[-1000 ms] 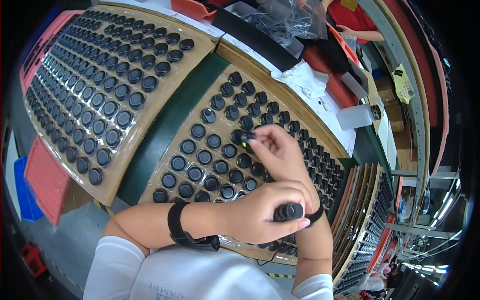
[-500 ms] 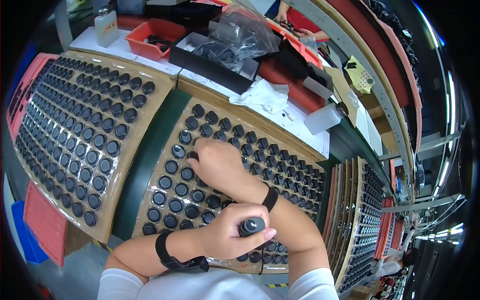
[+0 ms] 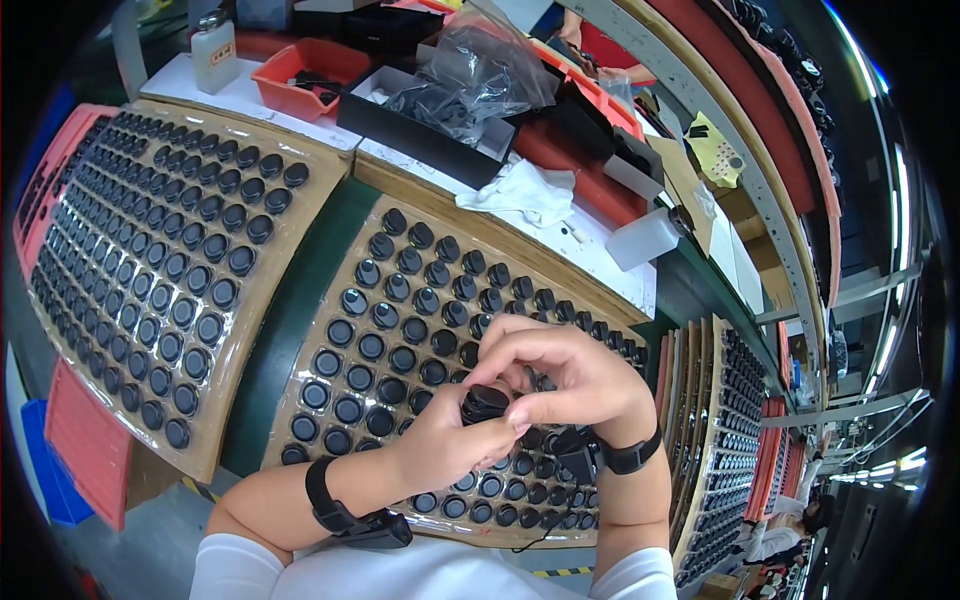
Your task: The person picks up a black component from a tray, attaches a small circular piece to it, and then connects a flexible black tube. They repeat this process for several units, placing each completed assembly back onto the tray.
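Note:
My left hand (image 3: 450,445) grips a small round black part (image 3: 484,402) between thumb and fingers, just above the near edge of a tan tray (image 3: 330,290) filled with several rows of the same black round parts. My right hand (image 3: 565,375) curls over the top of that part, its fingertips touching it. Both wrists carry black bands. The tray's parts under my hands are hidden.
A second tan tray (image 3: 265,280) of black parts lies to the left, past a green strip (image 3: 295,300). Behind are a white cloth (image 3: 528,192), a black box (image 3: 420,130) with plastic bags, an orange bin (image 3: 300,75) and a white bottle (image 3: 212,50). More trays (image 3: 715,440) stack at right.
My right hand drew back from the middle of the tray and came onto the part held in my left hand. The view has tilted toward the back of the bench.

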Demonstrator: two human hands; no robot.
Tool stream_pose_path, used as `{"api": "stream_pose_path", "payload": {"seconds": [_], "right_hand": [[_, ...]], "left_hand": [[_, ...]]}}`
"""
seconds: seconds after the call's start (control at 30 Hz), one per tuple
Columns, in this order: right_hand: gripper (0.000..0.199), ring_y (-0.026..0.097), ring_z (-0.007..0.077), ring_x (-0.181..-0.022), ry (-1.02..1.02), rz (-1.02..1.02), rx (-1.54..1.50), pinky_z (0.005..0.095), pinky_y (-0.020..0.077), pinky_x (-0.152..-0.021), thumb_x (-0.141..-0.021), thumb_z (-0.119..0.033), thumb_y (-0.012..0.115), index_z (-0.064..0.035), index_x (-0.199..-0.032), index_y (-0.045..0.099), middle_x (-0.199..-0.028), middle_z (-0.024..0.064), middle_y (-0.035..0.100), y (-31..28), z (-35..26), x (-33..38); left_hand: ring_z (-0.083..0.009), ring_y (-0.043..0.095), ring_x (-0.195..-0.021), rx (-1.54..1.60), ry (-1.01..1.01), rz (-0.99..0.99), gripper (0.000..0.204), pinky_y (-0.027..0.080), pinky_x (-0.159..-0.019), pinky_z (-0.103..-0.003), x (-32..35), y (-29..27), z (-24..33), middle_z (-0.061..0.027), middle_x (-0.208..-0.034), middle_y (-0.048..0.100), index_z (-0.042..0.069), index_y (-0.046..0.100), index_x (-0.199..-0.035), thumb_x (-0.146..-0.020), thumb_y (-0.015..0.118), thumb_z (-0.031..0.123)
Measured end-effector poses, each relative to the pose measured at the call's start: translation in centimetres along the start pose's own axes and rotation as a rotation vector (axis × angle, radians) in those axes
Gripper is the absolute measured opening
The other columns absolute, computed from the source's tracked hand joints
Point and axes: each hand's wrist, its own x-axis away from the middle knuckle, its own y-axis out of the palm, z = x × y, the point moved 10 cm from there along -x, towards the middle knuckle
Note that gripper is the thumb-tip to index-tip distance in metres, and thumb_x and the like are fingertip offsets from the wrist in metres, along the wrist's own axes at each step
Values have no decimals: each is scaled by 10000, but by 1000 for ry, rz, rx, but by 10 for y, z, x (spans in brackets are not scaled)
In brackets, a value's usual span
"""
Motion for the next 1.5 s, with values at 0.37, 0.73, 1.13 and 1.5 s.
{"api": "stream_pose_path", "payload": {"seconds": [0.37, 0.73, 1.13, 1.5], "right_hand": [[222, 448, 89, -695, 90, 283, -765, 219, 387, -648, -820, -145, 650, 6, -975, 597, -859, 41, 525, -12, 62, -4], [224, 529, 100, -668, 260, 458, 495, 232, 434, -626, -788, -97, 662, -10, -979, 586, -805, 28, 557, -16, 73, -34], [214, 515, 193, -654, 130, 440, 958, 264, 441, -617, -737, -76, 665, -20, -926, 584, -822, 76, 555, 7, 64, -48], [247, 464, 84, -716, -74, 936, 135, 205, 398, -623, -751, 9, 632, 4, -991, 573, -876, 48, 531, -32, 27, 79]], "left_hand": [[-86, 403, -501, -78, -17, -35, 182, 319, -471, -226, 2, 3, 0, -8, -581, 429, 34, 452, -707, -870, 519, 80], [-11, 379, -525, -410, 102, -77, 217, 296, -471, -208, 2, 12, 13, 51, -579, 461, 48, 479, -682, -861, 588, 106], [-10, 365, -496, -338, 85, -103, 215, 294, -453, -200, 5, 16, 14, 59, -577, 457, 56, 480, -687, -871, 581, 100], [-39, 448, -606, -435, 157, -26, 169, 380, -569, -212, 3, 9, 16, 26, -674, 508, 54, 502, -726, -842, 619, 92]]}}
